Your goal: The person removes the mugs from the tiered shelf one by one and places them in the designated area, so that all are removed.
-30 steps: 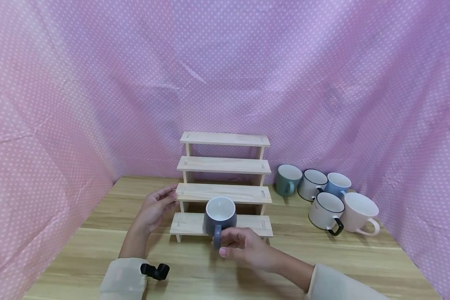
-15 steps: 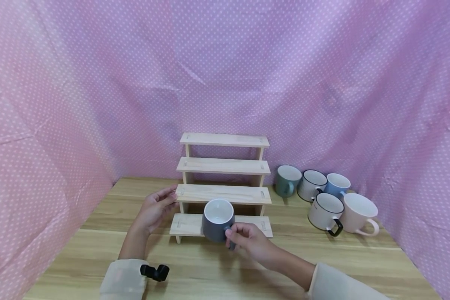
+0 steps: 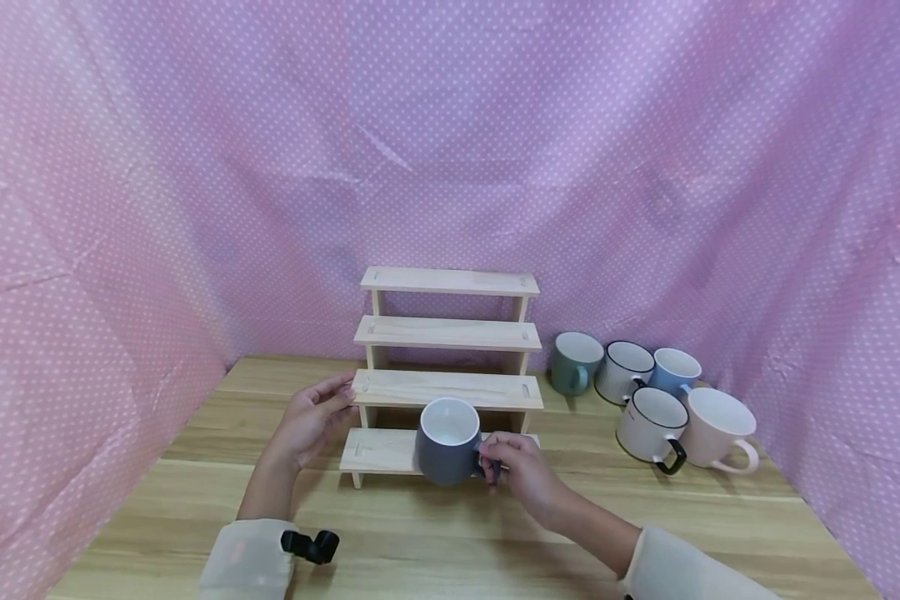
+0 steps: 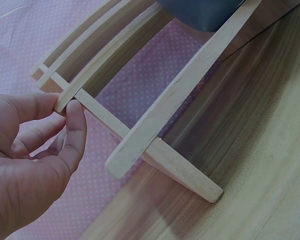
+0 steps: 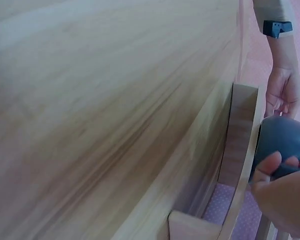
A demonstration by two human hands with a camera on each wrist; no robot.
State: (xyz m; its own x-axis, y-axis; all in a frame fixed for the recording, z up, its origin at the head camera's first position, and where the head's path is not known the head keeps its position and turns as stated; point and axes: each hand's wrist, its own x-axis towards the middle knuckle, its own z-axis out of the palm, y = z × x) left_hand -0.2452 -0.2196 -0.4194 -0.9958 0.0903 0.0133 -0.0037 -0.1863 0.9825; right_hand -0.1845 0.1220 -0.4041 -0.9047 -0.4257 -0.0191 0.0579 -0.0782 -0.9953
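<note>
A dark grey mug point(image 3: 447, 454) with a white inside stands upright at the lowest step of a pale wooden four-step rack point(image 3: 447, 387). My right hand point(image 3: 527, 477) pinches its handle, which points right. In the right wrist view the mug point(image 5: 285, 140) is at the bottom plank's edge, partly behind my right hand point(image 5: 287, 197). Whether its base fully rests on the plank I cannot tell. My left hand point(image 3: 311, 418) holds the left end of the second step from the bottom. Seen from the left wrist, my left hand point(image 4: 45, 140) pinches that plank end between thumb and fingers.
Right of the rack stand a green mug point(image 3: 572, 372), two white mugs with black rims, one nearer point(image 3: 647, 432) and one farther back point(image 3: 621, 379), a blue mug point(image 3: 673, 377) and a pale pink mug point(image 3: 712, 433). A pink dotted cloth point(image 3: 450, 167) hangs behind the wooden table point(image 3: 390, 542).
The grey mug has turned so its handle swings from the front to the right, then shifted slightly right. My right hand moved right with the handle. My left hand stayed put.
</note>
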